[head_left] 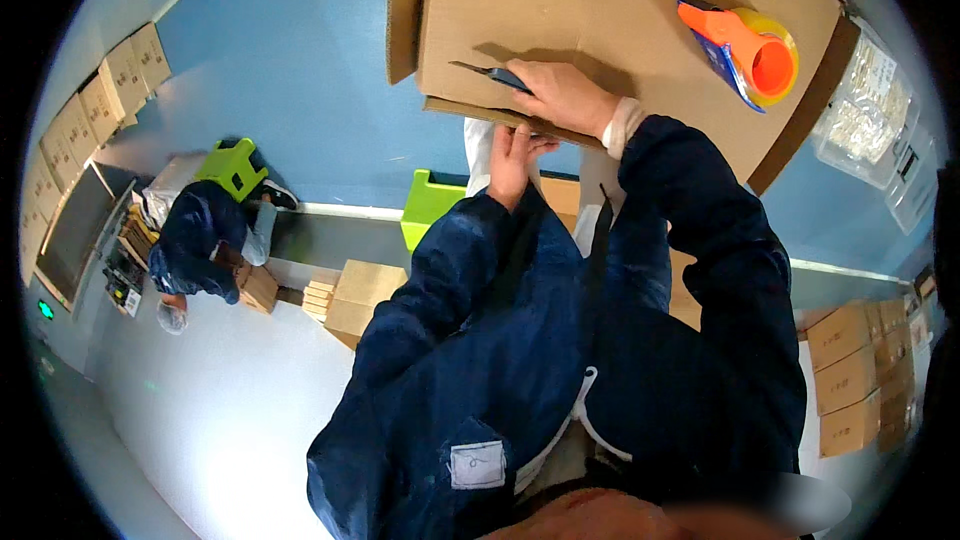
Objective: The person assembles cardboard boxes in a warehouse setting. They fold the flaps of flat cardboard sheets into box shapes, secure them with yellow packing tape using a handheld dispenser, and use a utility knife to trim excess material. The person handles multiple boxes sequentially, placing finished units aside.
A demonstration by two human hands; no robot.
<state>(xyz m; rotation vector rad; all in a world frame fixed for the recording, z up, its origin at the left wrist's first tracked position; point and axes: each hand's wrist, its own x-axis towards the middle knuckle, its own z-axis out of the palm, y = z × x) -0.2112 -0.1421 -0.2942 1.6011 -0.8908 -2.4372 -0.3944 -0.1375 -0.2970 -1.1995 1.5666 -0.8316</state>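
In my right hand (568, 96) is a box cutter (508, 79) with a dark handle, its thin blade pointing left over the cardboard. That hand rests low over a large brown cardboard box (560, 0). Just below it, my left hand (511, 162) has its fingers closed around the near cardboard flap (470, 112); part of the fingers is hidden by the flap. An orange tape dispenser (742, 48) with a yellowish roll and a blue side lies on the box to the right.
Clear plastic cases (880, 120) sit beyond the box's right side. A green stool (428, 208) stands left of my legs. Further left, a person (200, 240) bends near another green stool (231, 169). Cartons (848, 380) are stacked at the right, with more boxes (366, 298) on the left floor.
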